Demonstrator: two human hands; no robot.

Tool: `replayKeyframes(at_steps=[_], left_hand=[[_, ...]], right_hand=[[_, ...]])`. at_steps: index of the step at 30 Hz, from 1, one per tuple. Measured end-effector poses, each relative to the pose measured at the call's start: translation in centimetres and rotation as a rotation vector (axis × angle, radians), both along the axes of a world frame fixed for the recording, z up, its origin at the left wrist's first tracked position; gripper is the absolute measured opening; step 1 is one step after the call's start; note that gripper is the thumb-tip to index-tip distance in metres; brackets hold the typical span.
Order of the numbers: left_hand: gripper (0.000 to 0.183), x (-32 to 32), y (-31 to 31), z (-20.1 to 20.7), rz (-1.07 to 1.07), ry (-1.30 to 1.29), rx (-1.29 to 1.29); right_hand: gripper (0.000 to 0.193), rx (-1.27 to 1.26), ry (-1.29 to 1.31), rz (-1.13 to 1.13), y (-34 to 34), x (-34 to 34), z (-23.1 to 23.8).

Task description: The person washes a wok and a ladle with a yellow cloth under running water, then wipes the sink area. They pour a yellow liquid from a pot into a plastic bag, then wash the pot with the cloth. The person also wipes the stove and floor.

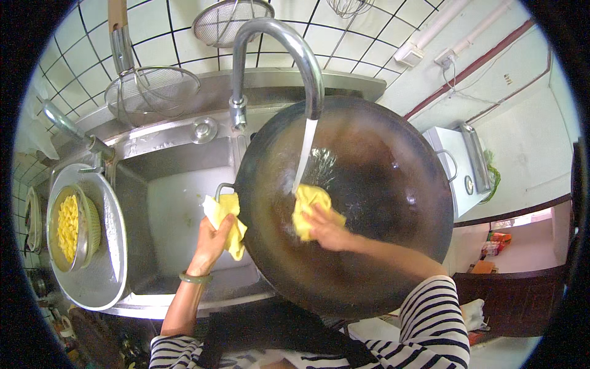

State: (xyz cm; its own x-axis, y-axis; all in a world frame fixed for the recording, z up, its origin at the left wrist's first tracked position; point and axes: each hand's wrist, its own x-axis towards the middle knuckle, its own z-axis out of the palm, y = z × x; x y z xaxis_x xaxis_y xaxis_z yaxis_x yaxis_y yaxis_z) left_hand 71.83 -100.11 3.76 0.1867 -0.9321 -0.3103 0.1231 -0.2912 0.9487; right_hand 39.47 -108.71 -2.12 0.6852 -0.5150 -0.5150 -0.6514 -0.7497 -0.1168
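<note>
A large dark wok [381, 246] rests tilted over the right part of the sink, under a chrome faucet [310, 74]. Water [307, 144] streams from the spout into it. My right hand [332, 229] presses a yellow cloth [312, 200] against the wok's inner surface, left of its middle, where the stream lands. At the wok's left rim my left hand [215, 237] is closed round another yellow cloth [230, 206], folded at the wok's loop handle [225, 186]. The cloth hides most of that handle; a second handle [453, 165] sticks out at the right rim.
Left of the wok is a steel sink basin [184, 215] with whitish water. A metal bowl [114, 246] on its left holds a yellow basket [92, 230] of yellow pieces. Strainers [153, 92] hang along the tiled wall. A white box-shaped appliance [452, 160] stands at the right.
</note>
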Motion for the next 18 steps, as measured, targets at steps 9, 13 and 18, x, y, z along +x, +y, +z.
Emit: replayKeyframes(at_steps=[9,13,18], left_hand=[[0.018,-0.4,-0.1,0.9,0.045,-0.136,0.015],[0.02,-0.6,0.0,1.1,0.043,-0.199,0.04],[0.021,-0.7,-0.1,0.7,0.054,-0.216,-0.003]], right_hand=[[0.06,-0.422,-0.522,-0.219,-14.8,8.4,-5.1],[0.054,-0.711,-0.348,-0.177,-19.2,-1.6,-2.5],[0.06,-0.49,-0.174,-0.085,-9.4,-5.0,-1.1]])
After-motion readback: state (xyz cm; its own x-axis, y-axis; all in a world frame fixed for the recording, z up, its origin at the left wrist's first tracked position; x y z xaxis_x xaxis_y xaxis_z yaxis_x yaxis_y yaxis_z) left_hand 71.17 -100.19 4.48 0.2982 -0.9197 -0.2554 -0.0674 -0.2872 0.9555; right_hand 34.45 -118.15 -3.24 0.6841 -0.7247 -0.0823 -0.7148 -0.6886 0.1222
